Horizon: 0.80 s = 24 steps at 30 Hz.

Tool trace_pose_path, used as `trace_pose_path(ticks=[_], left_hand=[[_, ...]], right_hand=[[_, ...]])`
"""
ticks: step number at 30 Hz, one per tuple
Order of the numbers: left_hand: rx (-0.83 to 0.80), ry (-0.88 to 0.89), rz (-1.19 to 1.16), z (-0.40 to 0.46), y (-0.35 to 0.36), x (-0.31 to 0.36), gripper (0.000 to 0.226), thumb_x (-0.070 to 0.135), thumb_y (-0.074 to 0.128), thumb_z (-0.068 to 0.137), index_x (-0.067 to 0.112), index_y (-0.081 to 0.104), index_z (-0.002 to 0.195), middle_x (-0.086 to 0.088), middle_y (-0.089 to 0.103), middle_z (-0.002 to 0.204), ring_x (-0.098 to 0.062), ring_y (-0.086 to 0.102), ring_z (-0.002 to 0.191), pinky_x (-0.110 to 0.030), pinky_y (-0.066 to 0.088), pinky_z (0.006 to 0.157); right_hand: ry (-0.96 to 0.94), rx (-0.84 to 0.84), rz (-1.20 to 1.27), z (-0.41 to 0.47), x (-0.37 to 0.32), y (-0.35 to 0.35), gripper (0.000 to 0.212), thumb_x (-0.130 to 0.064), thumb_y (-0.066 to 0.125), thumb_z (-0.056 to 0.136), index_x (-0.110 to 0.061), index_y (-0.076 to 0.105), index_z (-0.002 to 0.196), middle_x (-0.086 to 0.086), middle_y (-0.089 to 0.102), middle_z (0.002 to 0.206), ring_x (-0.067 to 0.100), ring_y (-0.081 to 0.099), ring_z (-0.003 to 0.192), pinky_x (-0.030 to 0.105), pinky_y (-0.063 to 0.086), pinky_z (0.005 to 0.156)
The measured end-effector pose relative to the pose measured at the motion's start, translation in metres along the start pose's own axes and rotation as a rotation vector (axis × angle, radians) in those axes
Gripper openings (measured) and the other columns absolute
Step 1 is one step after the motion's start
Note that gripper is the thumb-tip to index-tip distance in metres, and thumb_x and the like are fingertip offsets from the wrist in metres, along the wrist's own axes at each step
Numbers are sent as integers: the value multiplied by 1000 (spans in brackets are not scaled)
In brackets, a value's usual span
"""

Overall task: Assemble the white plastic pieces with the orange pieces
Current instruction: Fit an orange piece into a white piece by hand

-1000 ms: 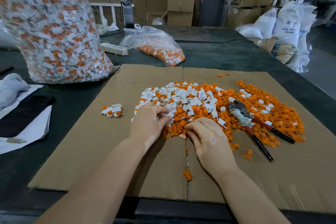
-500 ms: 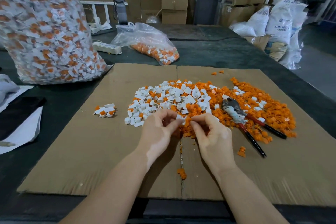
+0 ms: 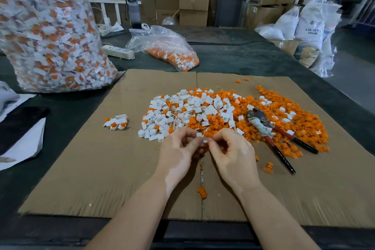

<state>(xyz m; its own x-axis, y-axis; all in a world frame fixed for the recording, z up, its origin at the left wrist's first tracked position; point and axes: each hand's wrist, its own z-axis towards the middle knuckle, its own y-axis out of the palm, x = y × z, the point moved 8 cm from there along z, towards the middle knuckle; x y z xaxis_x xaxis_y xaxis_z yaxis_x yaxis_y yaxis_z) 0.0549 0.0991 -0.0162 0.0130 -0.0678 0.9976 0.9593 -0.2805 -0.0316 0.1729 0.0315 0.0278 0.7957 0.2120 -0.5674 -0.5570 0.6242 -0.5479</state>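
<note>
left hand [image 3: 178,149] pinches small white plastic piece [image 3: 199,135] | right hand [image 3: 231,151] pinches too, content hidden | light, stiff, slippery: fingertip-grip edges

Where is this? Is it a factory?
Probably a factory or warehouse workbench: stacked cardboard boxes, big white sacks, and a huge clear bag of finished pieces beside the loose pile.

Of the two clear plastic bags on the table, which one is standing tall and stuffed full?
The big bag at the far left, upright and packed with white-and-orange pieces. The small bag behind the cardboard lies slumped and mostly empty.
</note>
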Motion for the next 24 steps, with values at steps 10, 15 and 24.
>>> trace_pose_path(ticks=[10,15,24], left_hand=[[26,65,160,-2,-2,7,3,10,63,88,13,63,86,-5,68,72,-11,65,66,-20,52,63],[3,146,308,-7,1,13,10,16,63,88,23,63,81,9,63,71,6,57,65,-7,41,60],[10,-27,-54,-4,-5,2,6,6,60,89,9,64,86,-5,64,67,-8,62,58,-19,53,58]], right_hand=[[-36,-38,-113,-3,-1,5,22,-3,71,75,-9,54,61,-2,51,57,15,46,57,26,37,58],[-10,-65,-119,-3,2,10,27,-3,70,75,-10,49,58,-5,43,55,14,41,55,25,30,59],[-58,-56,-3,-2,-6,5,10,-17,72,81,-13,64,76,-6,58,68,7,52,65,24,45,62]])
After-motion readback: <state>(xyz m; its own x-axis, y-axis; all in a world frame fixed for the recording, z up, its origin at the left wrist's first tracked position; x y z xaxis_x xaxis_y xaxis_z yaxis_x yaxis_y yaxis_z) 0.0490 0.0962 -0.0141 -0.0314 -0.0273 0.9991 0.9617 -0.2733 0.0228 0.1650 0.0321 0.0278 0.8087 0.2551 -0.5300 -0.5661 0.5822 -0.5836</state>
